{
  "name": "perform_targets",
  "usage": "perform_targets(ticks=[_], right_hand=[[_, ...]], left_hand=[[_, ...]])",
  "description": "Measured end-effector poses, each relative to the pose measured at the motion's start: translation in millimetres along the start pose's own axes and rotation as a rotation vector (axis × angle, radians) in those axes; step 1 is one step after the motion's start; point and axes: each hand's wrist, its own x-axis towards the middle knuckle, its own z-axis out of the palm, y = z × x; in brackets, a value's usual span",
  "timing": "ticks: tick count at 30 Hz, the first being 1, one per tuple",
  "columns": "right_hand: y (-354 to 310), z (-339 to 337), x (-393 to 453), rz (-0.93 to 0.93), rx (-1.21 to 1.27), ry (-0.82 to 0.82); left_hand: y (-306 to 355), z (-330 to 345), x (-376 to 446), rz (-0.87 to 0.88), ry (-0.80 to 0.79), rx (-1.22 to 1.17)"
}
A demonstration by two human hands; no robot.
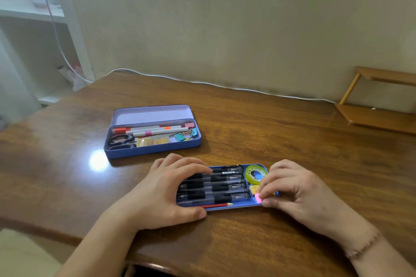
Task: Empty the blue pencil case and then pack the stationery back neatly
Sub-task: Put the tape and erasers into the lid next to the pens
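A flat blue tray [234, 207] lies on the table in front of me, filled with several black pens [225, 186], a red pencil [217, 205], a green tape roll [255, 173], a yellow eraser [255, 189] and a pink eraser [258, 197]. My left hand [166, 189] grips the tray's left end, fingers over the pens and thumb on the near rim. My right hand [292, 189] holds the right end, fingertips touching the pink eraser. Behind it stands the open blue pencil case [153, 149] with markers, scissors [120, 140], sticky tabs and binder clips [185, 135] inside.
The case's lid [152, 114] lies back toward the wall. A white cable [202, 83] runs along the table's far edge. A wooden stand [378, 101] sits at the far right. White shelves [33, 29] rise at the left beyond the table.
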Motion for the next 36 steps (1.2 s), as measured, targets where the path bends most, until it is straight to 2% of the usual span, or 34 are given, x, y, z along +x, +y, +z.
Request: perform_targets(ticks=[7,11,16,21,30,36], right_hand=[[-4.2,1.9,-0.2,-0.012,-0.091,-0.08],[-1.7,-0.6,0.7,0.02,-0.14,-0.072],[-3.6,-8.9,-1.2,0.161,0.037,-0.083],[4.5,-13.4,-3.4,0.328,0.02,-0.144],[-5.9,-11.2,10.9,0.411,0.076,-0.172],[-11.9,-11.7,45.2,0.365,0.2,-0.144]], left_hand=[[-0.7,-0.7,-0.1,-0.004,-0.016,-0.012],[0.2,-1.1,-0.4,-0.005,-0.006,-0.01],[3.1,-2.9,-0.8,-0.018,-0.007,-0.016],[-1.5,-12.3,-15.8,-0.128,-0.029,0.036],[-10.2,-28.1,-32.0,-0.216,-0.013,-0.086],[-29.9,-53.6,-38.5,-0.229,0.064,-0.192]])
